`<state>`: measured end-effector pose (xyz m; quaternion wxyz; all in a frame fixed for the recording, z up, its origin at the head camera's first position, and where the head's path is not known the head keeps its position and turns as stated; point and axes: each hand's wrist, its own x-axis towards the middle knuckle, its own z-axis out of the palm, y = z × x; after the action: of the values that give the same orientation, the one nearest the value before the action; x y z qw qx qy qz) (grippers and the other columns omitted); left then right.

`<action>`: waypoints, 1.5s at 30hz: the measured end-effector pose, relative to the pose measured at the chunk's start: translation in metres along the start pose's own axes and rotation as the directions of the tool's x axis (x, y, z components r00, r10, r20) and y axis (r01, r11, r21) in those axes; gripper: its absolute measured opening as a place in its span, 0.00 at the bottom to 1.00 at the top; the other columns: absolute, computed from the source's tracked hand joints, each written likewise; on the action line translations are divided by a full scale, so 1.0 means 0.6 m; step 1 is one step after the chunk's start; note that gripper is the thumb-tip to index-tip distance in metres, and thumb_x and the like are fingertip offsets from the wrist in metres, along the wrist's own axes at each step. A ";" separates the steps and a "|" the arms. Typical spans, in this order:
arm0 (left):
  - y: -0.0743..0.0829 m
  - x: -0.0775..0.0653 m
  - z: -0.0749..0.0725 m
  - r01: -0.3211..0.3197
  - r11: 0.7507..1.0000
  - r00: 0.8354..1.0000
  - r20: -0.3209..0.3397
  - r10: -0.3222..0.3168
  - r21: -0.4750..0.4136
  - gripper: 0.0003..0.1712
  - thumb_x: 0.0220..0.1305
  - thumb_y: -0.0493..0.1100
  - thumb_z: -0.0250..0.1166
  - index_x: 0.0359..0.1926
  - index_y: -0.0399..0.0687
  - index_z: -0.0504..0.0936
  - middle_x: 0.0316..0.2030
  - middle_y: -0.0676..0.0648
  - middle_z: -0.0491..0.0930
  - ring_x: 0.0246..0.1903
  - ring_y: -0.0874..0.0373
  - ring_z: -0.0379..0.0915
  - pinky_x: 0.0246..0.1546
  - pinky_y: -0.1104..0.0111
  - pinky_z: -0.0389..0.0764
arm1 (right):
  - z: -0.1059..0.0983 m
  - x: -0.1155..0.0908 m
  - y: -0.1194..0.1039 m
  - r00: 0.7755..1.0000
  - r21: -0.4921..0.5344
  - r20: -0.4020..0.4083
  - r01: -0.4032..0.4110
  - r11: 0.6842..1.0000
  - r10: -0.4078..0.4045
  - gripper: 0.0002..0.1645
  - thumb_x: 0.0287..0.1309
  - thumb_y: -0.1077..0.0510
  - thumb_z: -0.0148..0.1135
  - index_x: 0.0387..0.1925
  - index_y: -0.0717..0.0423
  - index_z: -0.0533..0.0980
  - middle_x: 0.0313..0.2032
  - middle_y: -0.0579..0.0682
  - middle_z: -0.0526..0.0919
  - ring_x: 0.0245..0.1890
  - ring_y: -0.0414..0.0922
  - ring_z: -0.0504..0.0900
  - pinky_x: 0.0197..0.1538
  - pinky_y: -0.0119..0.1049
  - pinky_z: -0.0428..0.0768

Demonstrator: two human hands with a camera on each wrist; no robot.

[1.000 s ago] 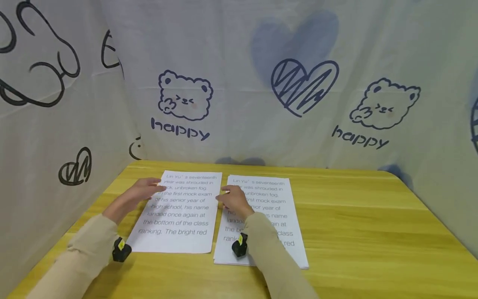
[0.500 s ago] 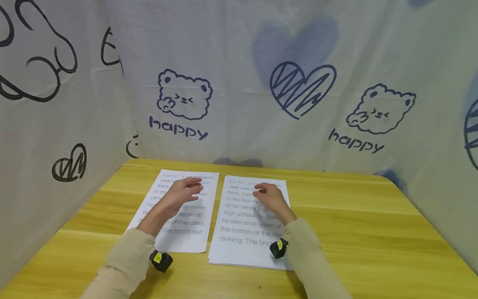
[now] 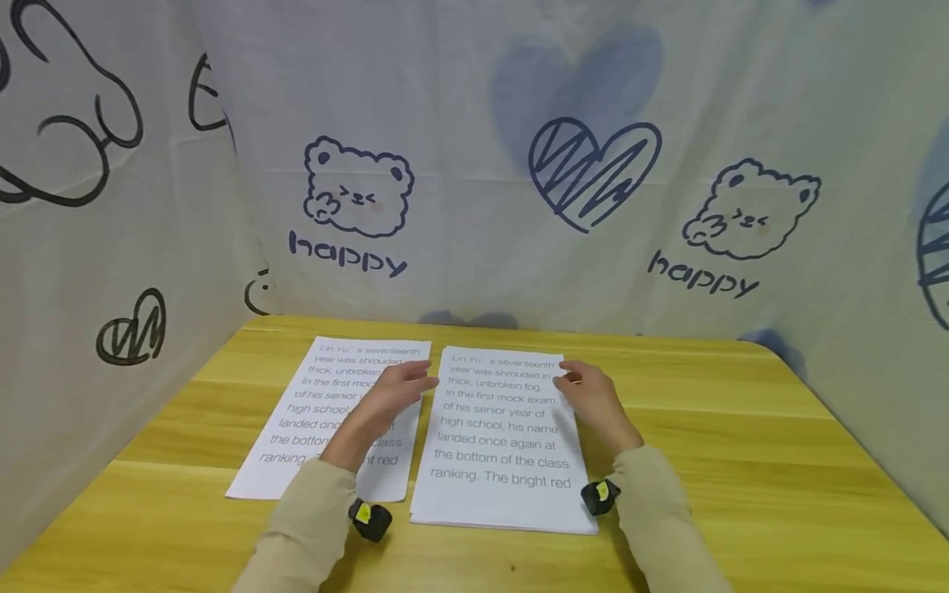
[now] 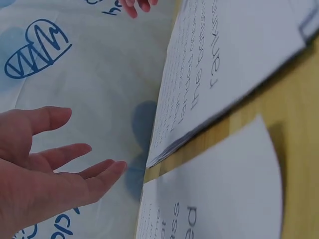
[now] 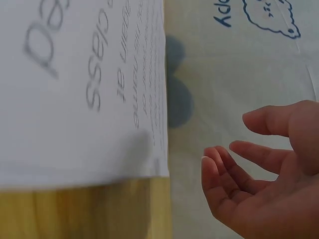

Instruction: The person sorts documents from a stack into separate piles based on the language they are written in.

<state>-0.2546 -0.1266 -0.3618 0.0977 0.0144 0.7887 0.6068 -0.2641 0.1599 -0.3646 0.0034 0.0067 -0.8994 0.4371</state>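
Observation:
Two lots of white printed paper lie side by side on the wooden table. The right one is a stack of paper (image 3: 497, 445), its layered edge showing in the left wrist view. To its left lies a printed sheet (image 3: 296, 420), partly covered by my left hand (image 3: 381, 408). That hand hovers by the stack's left edge, fingers extended and holding nothing. My right hand (image 3: 599, 403) is at the stack's right edge, with its fingers loosely bent and nothing in them. In the right wrist view, the right hand (image 5: 264, 169) is apart from the paper.
A yellow wooden table (image 3: 712, 461) extends to the right of the stack. A white cloth (image 3: 474, 247) with bear and heart drawings hangs behind it, and another cloth wall stands on the left. Black wrist devices sit under both sleeves.
Both hands have moved right, the left from the left sheet's outer edge to the gap between the papers, the right from that gap to the stack's right edge. The papers stay in place.

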 end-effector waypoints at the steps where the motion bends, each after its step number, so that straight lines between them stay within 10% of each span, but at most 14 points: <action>1: -0.001 0.003 0.004 0.003 1.000 1.000 0.000 -0.003 0.004 0.32 0.70 0.41 0.56 0.70 0.33 0.59 0.68 0.31 0.57 0.68 0.39 0.54 0.66 0.51 0.59 | -0.005 0.000 0.006 1.000 0.001 0.001 0.000 1.000 0.000 0.28 0.69 0.56 0.52 0.65 0.67 0.66 0.53 0.64 0.74 0.49 0.56 0.74 0.51 0.48 0.75; 13: -0.016 0.026 0.032 0.082 0.996 0.996 -0.039 -0.082 0.017 0.35 0.69 0.38 0.57 0.70 0.28 0.55 0.61 0.28 0.66 0.59 0.38 0.67 0.60 0.54 0.69 | -0.041 0.003 0.060 0.995 0.099 0.095 -0.019 0.995 0.010 0.30 0.70 0.57 0.50 0.67 0.70 0.61 0.55 0.69 0.73 0.48 0.58 0.79 0.49 0.46 0.79; 21: -0.020 0.023 0.020 0.125 0.981 0.991 -0.068 -0.116 0.147 0.33 0.68 0.41 0.57 0.68 0.27 0.60 0.66 0.30 0.61 0.65 0.38 0.59 0.65 0.50 0.60 | -0.031 0.016 0.056 0.989 0.140 0.143 -0.048 0.989 0.027 0.28 0.69 0.58 0.52 0.64 0.72 0.65 0.43 0.64 0.78 0.41 0.53 0.78 0.48 0.43 0.79; 25: -0.022 0.026 0.022 0.116 0.978 0.993 -0.030 -0.112 0.173 0.35 0.68 0.41 0.58 0.68 0.26 0.58 0.66 0.29 0.61 0.65 0.37 0.57 0.65 0.49 0.60 | -0.026 0.016 0.060 0.985 0.109 0.145 -0.108 0.988 0.091 0.28 0.69 0.58 0.52 0.64 0.72 0.65 0.53 0.67 0.75 0.46 0.54 0.78 0.50 0.43 0.79; 29: -0.026 0.030 0.027 0.098 0.972 0.995 -0.017 -0.097 0.212 0.11 0.67 0.40 0.60 0.39 0.33 0.77 0.35 0.37 0.75 0.39 0.49 0.71 0.45 0.63 0.72 | -0.023 0.015 0.066 0.977 0.075 0.166 -0.145 0.987 0.131 0.29 0.69 0.60 0.52 0.64 0.75 0.63 0.60 0.70 0.69 0.53 0.58 0.76 0.53 0.45 0.78; 34: -0.030 0.031 0.029 0.088 0.970 0.996 -0.025 -0.085 0.225 0.22 0.66 0.40 0.61 0.18 0.48 0.61 0.18 0.50 0.56 0.22 0.58 0.54 0.28 0.69 0.58 | -0.019 0.015 0.069 0.976 0.062 0.171 -0.149 0.987 0.136 0.28 0.68 0.61 0.52 0.62 0.78 0.64 0.59 0.71 0.69 0.56 0.60 0.74 0.55 0.47 0.76; 40: -0.034 0.033 0.031 0.125 0.963 0.992 -0.047 -0.118 0.238 0.10 0.65 0.41 0.62 0.31 0.36 0.76 0.28 0.46 0.67 0.32 0.55 0.61 0.34 0.66 0.63 | -0.016 0.014 0.070 0.977 0.041 0.180 -0.120 0.992 0.111 0.20 0.66 0.62 0.54 0.53 0.75 0.73 0.53 0.68 0.75 0.48 0.54 0.77 0.51 0.45 0.78; 45: -0.034 0.035 0.033 0.150 0.962 0.989 -0.057 -0.140 0.230 0.24 0.65 0.40 0.62 0.57 0.29 0.74 0.49 0.37 0.73 0.45 0.50 0.65 0.46 0.61 0.68 | -0.015 0.012 0.068 0.978 0.018 0.185 -0.099 0.995 0.094 0.22 0.64 0.63 0.54 0.56 0.74 0.73 0.53 0.66 0.77 0.44 0.51 0.77 0.48 0.42 0.76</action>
<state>-0.2698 -0.1100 -0.3891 0.1238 -0.0440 0.8552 0.5014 -0.2721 0.1923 -0.3910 -0.1009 0.0033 -0.8891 0.4464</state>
